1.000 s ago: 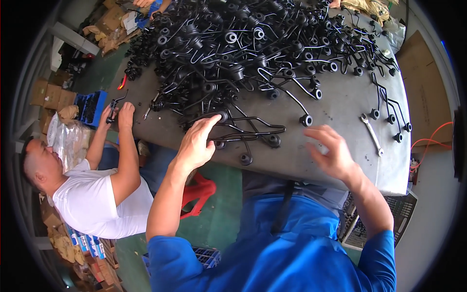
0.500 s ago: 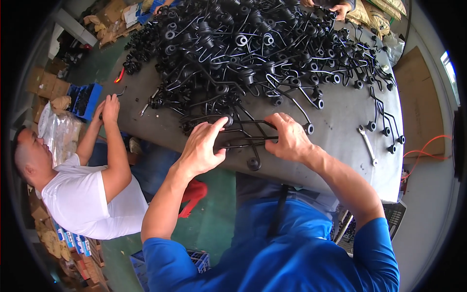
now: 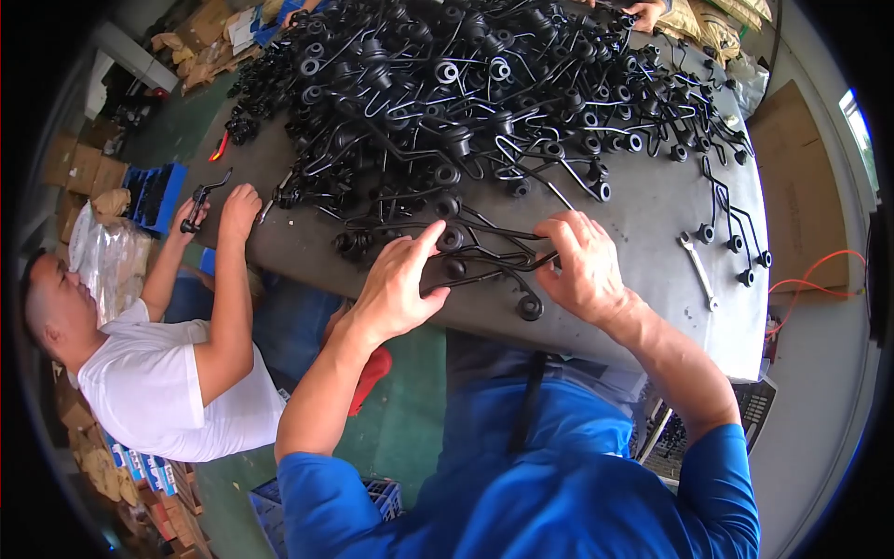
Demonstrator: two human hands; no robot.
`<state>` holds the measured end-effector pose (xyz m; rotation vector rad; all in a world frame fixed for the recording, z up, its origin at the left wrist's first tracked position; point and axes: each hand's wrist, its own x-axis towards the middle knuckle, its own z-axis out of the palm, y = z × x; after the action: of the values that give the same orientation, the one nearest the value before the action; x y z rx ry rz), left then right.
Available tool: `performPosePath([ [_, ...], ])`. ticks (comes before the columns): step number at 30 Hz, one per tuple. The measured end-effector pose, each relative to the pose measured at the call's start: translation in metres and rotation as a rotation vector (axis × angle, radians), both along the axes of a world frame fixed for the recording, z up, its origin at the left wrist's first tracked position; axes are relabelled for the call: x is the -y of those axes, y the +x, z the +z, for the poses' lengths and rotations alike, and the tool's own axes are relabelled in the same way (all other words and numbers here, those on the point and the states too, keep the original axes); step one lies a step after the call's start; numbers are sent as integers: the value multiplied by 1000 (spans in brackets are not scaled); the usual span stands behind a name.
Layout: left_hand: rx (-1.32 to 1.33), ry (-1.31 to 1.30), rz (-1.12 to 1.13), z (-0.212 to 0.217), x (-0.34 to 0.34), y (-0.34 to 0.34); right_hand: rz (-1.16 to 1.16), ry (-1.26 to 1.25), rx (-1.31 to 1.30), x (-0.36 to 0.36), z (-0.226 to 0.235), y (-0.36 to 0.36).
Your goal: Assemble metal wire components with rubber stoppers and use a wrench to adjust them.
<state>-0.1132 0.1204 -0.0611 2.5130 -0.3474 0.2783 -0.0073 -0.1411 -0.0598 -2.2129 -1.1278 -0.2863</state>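
Several bent black metal rods with round rubber bushings (image 3: 529, 307) are held over the table's near edge, between my hands. My right hand (image 3: 587, 270) closes on the rods at their right side, thumb below and fingers above. My left hand (image 3: 396, 284) curves round their left end, with thumb and forefinger on either side of the bushings; its other fingers are partly hidden. Just beyond, a big tangled heap of similar rods (image 3: 400, 140) covers much of the grey table (image 3: 643, 219).
An open-ended wrench (image 3: 700, 270) lies at right, near several separate rods (image 3: 726, 210). At left, a co-worker in a white shirt (image 3: 154, 382) holds a small black part (image 3: 198, 210). A red-handled tool (image 3: 220, 146) lies at the table's left. Another person's hand (image 3: 644, 14) shows at the far side.
My right hand has moved slightly right. The rods between my hands have shifted and turned, with a bushing now lower right. The co-worker's hands have drawn apart, showing the black part.
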Motion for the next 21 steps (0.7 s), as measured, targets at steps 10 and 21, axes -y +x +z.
performPosePath([
  [10,-7,2,82,-8,-3,-8,-138,157,-244,89,20,11],
  [21,197,17,715,-29,-59,-46,-91,-281,-55,190,8,52],
])
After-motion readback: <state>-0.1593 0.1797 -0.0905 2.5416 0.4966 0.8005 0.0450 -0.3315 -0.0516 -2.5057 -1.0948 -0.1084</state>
